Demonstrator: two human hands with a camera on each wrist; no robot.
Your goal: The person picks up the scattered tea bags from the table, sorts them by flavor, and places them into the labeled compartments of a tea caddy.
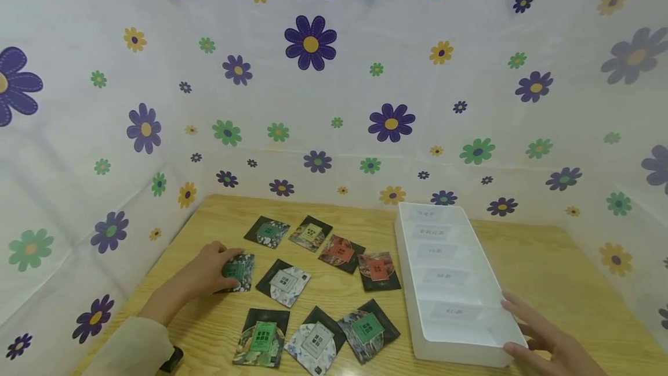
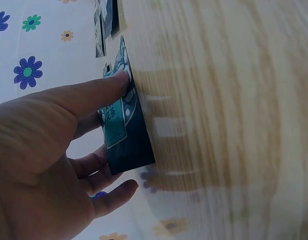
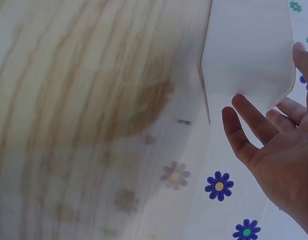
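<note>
The yellowish, streak-grained wooden surface (image 1: 209, 329) looks smooth and glossy, with blurred reflections. The long white compartmented box (image 1: 459, 354) on the right resembles smooth plastic. The dark, square printed sachets (image 1: 262, 338) appear smooth, paper or film. The beige sleeve (image 1: 130, 350) looks like matt cloth.

**Packets (image 1: 283, 286) toward nine, tray (image 1: 461, 354) toward three**

On the table (image 1: 537, 266), eight packets ring a ninth; the left hand (image 1: 209, 270) holds the ring's nine o'clock packet (image 1: 244, 271). The right hand (image 1: 545, 335) touches the tray at four. A curtain (image 1: 355, 91) hangs behind, at twelve.
</note>
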